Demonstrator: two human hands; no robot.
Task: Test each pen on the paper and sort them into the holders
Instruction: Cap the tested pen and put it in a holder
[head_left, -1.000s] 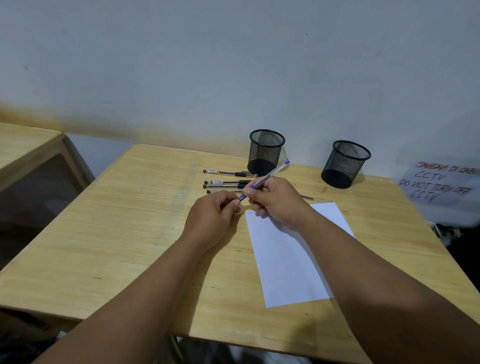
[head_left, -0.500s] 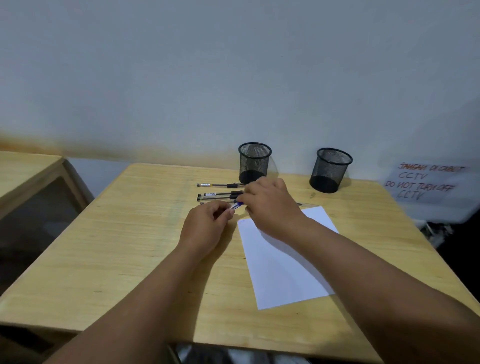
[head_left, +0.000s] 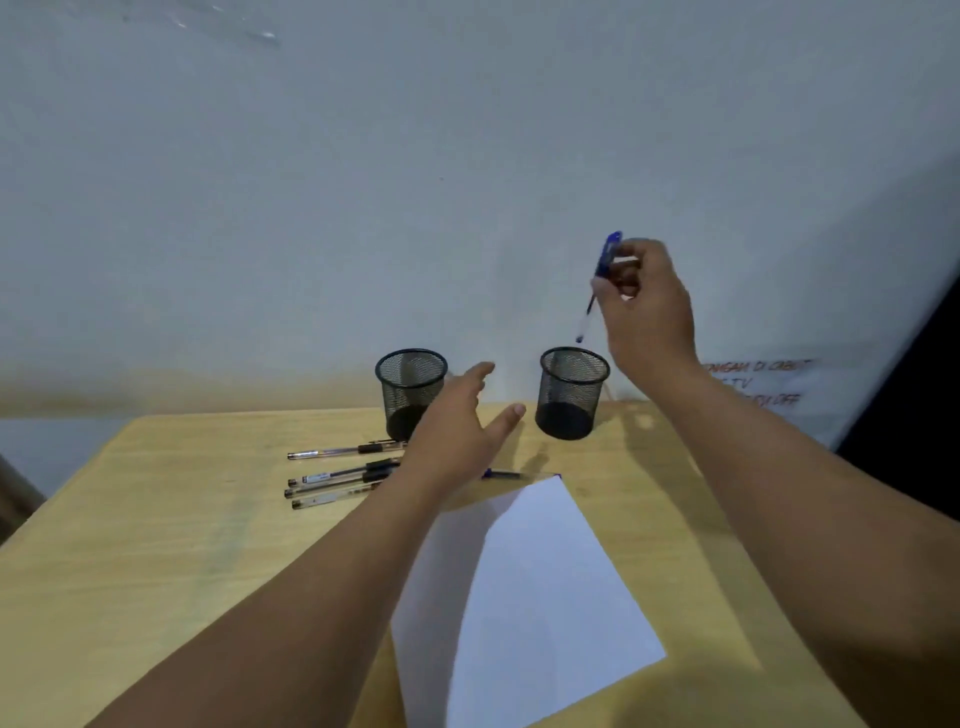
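My right hand (head_left: 647, 306) is raised above the right black mesh holder (head_left: 573, 393) and pinches a blue pen (head_left: 597, 283) that hangs tip down over the holder's rim. My left hand (head_left: 457, 426) hovers open over the table between the two holders, fingers spread, holding nothing. The left mesh holder (head_left: 410, 389) stands partly behind that hand. Several black-capped pens (head_left: 337, 475) lie in a row on the wooden table (head_left: 182, 519), left of my left wrist. A white sheet of paper (head_left: 535, 587) lies in front. Another pen (head_left: 501, 473) peeks out by the paper's top edge.
A handwritten paper sign (head_left: 763, 382) hangs on the wall at the right, behind my right forearm. The pale wall (head_left: 363, 182) rises straight behind the table's far edge. A dark gap (head_left: 914, 405) shows at the far right.
My right hand has lifted the blue pen from near the paper up over the right holder. My left hand let go and opened. The camera has tilted upward.
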